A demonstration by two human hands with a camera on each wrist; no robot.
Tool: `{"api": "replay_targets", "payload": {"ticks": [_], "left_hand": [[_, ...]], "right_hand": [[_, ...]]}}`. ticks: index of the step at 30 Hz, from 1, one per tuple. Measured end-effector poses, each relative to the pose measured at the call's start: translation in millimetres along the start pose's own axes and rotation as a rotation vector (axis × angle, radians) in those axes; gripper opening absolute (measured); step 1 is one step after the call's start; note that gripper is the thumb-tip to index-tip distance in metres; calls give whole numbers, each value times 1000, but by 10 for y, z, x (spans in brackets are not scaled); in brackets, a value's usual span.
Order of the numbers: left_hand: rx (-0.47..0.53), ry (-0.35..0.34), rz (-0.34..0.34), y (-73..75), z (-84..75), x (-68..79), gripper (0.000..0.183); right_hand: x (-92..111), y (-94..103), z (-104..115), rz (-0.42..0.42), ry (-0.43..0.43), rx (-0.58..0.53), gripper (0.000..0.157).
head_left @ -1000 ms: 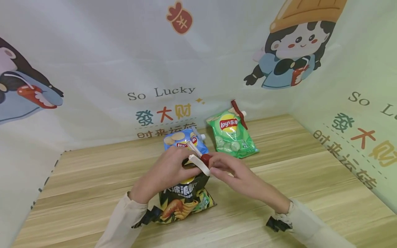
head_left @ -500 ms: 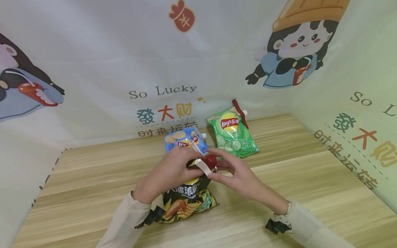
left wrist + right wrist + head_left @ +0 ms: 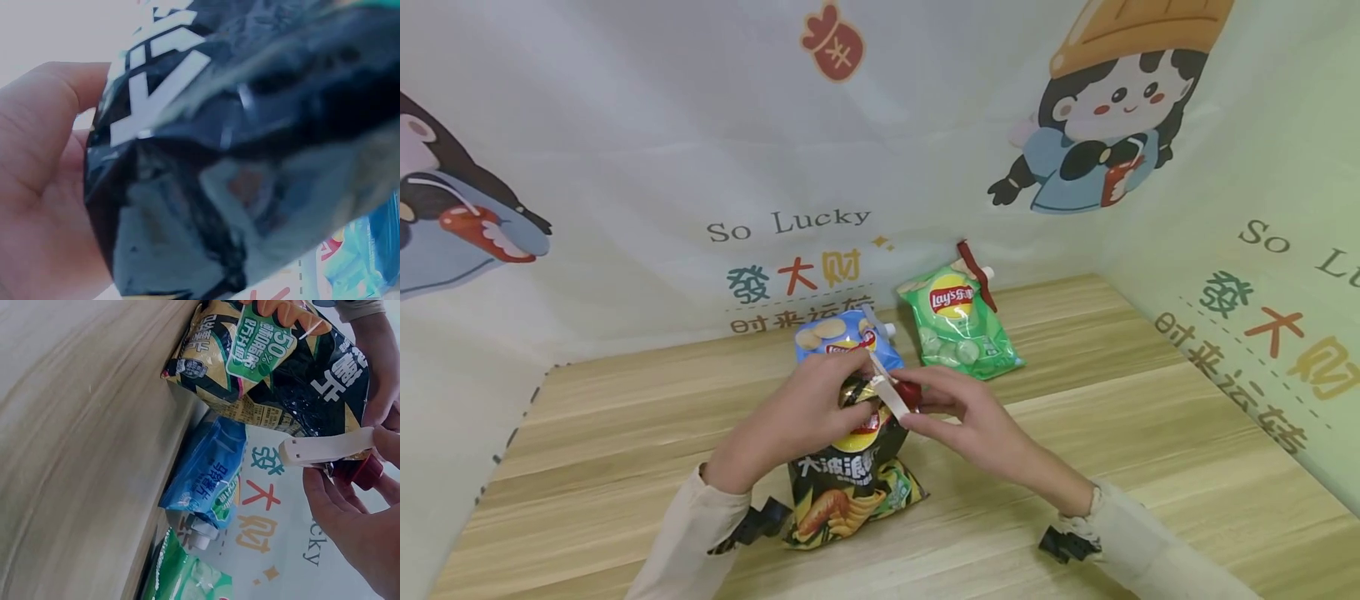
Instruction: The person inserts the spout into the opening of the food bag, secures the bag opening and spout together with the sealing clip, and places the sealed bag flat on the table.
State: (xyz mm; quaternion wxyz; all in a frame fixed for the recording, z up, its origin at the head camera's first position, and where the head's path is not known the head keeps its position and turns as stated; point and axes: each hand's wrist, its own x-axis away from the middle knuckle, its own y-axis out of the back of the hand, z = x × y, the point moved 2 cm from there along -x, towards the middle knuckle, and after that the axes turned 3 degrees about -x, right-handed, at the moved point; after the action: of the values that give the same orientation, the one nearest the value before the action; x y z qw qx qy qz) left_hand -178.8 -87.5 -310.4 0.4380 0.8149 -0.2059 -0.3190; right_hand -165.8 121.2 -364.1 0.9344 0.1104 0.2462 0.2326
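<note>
A black chip bag (image 3: 838, 467) stands upright in front of me, its top between my hands. My left hand (image 3: 790, 417) grips the bag's upper left part, thumb in front; in the left wrist view the bag (image 3: 187, 156) covers its fingertips. At the bag's top right corner, my right hand (image 3: 977, 417) pinches a white bag-sealing clip (image 3: 891, 397) with a red screw cap (image 3: 910, 393) at its end. From the right wrist, the clip's white bar (image 3: 325, 447) lies across the bag's top edge, with the cap (image 3: 367, 473) between thumb and fingers.
Behind the black bag lies a blue chip bag (image 3: 820, 335) with a grey spouted clip (image 3: 880, 323). Right of it, a green chip bag (image 3: 958, 333) with a dark red clip (image 3: 977, 277) leans near the printed backdrop (image 3: 790, 142). The wooden table (image 3: 1112, 417) carries everything.
The clip's two white arms, spread apart earlier, now lie nearly together over the bag's top. My left thumb has drawn left from the clip, baring more of the bag's front.
</note>
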Motion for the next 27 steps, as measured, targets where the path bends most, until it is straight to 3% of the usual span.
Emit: {"api": "replay_targets", "payload": {"ticks": [6, 12, 21, 24, 27], "left_hand": [[-27, -30, -72, -20, -11, -18, 15], [-7, 13, -108, -72, -35, -48, 38], [54, 54, -59, -59, -39, -5, 54], [27, 101, -55, -55, -46, 8, 56], [-14, 95, -70, -60, -51, -3, 50]], "right_hand": [[8, 25, 0, 21, -11, 51, 52], [-6, 52, 27, 17, -25, 100, 52], [-30, 57, 38, 2, -30, 88, 46], [-27, 62, 26, -6, -31, 84, 45], [-16, 66, 6, -9, -42, 75, 42]]}}
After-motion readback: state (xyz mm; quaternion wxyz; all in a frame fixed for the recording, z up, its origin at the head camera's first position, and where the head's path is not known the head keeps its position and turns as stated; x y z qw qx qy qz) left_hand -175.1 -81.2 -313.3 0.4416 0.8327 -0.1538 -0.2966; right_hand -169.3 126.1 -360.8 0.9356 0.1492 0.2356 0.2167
